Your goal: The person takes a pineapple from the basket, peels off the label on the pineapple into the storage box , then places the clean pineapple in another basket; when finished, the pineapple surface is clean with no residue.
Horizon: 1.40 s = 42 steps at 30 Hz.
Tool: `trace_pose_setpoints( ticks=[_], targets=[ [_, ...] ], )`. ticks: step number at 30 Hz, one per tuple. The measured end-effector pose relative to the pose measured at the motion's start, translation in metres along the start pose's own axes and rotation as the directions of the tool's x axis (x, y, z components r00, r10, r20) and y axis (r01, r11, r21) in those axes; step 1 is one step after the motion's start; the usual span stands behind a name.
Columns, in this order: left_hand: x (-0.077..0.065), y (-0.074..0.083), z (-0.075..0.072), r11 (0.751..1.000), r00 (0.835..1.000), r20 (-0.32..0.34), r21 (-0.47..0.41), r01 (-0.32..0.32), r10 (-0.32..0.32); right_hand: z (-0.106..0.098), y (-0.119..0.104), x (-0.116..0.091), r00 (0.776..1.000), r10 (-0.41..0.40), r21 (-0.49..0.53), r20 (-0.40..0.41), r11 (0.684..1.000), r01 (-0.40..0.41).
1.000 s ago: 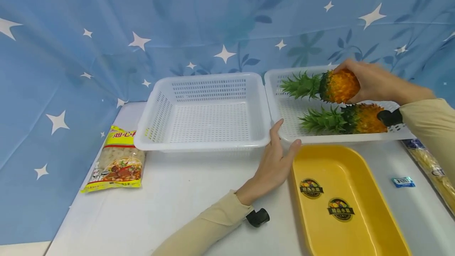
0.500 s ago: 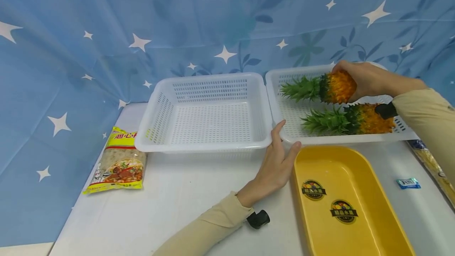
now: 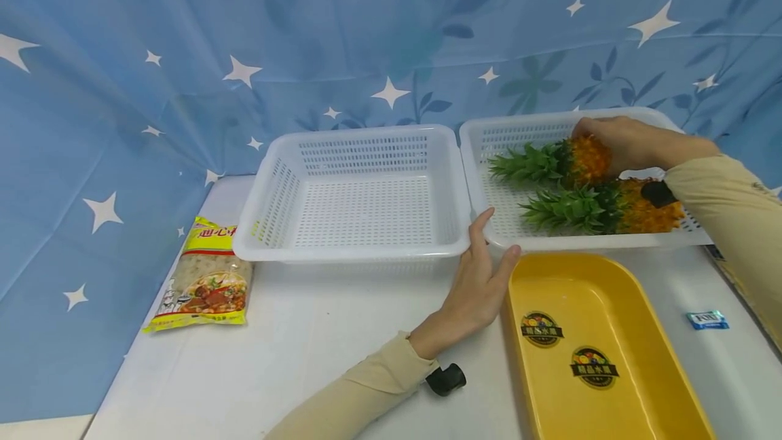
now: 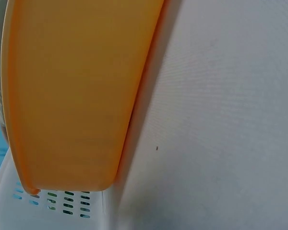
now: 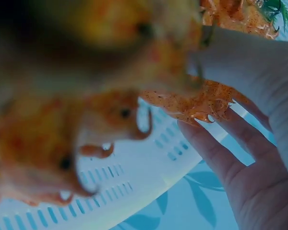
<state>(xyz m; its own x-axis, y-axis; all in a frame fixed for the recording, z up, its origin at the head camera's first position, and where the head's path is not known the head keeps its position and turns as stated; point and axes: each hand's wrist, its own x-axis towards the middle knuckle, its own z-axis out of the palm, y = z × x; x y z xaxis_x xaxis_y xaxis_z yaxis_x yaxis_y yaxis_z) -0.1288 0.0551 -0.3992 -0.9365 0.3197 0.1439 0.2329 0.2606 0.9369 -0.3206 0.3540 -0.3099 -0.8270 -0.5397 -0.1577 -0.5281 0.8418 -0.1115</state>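
Observation:
My right hand grips the orange body of the rear pineapple, which lies on its side in the right white basket with its green crown to the left. A second pineapple lies in front of it, close alongside. In the right wrist view, fingers reach around the held pineapple, while the near pineapple is blurred. My left hand rests at the corner where the two baskets meet, index finger and thumb extended against the rims; its other fingers are hidden.
A perforated white basket stands on the left with nothing in it. The yellow tray sits in front of the right basket. A food bag lies left, a small blue packet right. A blue curtain hangs behind.
My right hand has lowered the rear pineapple into the right basket, bringing it down and nearer the front pineapple. The left hand has stayed at the basket corner.

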Motion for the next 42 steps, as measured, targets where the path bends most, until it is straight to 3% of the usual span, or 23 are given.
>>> trace_pose_setpoints(
  ticks=[11, 18, 25, 31, 35, 38, 40, 42],
  targets=[
    [0.001, -0.003, 0.001, 1.000, 1.000, 0.005, 0.009, 0.010, -0.010, 0.004, -0.005, -0.007, 1.000, 0.008, 0.035, -0.016, 0.999, -0.007],
    [0.011, -0.010, -0.001, 1.000, 1.000, -0.016, 0.018, 0.011, -0.010, -0.009, -0.017, -0.004, 1.000, -0.010, 0.035, -0.010, 0.999, 0.010],
    [0.024, -0.013, -0.002, 0.997, 0.996, -0.038, 0.009, 0.081, -0.081, -0.032, -0.061, -0.002, 1.000, 0.004, -0.010, 0.011, 1.000, -0.004],
    [0.027, -0.010, -0.003, 0.993, 0.993, 0.006, -0.018, 0.119, -0.119, -0.041, -0.105, -0.008, 0.983, -0.171, -0.133, -0.070, 0.978, 0.161],
    [0.015, -0.005, -0.017, 0.991, 0.987, 0.087, -0.020, 0.135, -0.133, -0.039, -0.128, -0.014, 0.942, -0.308, -0.200, -0.134, 0.939, 0.278],
    [-0.002, -0.002, -0.038, 0.991, 0.981, 0.147, -0.027, 0.130, -0.124, -0.036, -0.140, -0.019, 0.917, -0.360, -0.229, -0.170, 0.920, 0.318],
    [-0.013, -0.001, -0.059, 0.995, 0.979, 0.186, -0.041, 0.090, -0.081, -0.034, -0.144, -0.023, 0.913, -0.362, -0.238, -0.186, 0.918, 0.316],
    [-0.023, 0.000, -0.085, 0.999, 0.970, 0.243, -0.040, -0.009, 0.018, -0.032, -0.145, -0.027, 0.919, -0.342, -0.222, -0.197, 0.928, 0.298]
  ],
)
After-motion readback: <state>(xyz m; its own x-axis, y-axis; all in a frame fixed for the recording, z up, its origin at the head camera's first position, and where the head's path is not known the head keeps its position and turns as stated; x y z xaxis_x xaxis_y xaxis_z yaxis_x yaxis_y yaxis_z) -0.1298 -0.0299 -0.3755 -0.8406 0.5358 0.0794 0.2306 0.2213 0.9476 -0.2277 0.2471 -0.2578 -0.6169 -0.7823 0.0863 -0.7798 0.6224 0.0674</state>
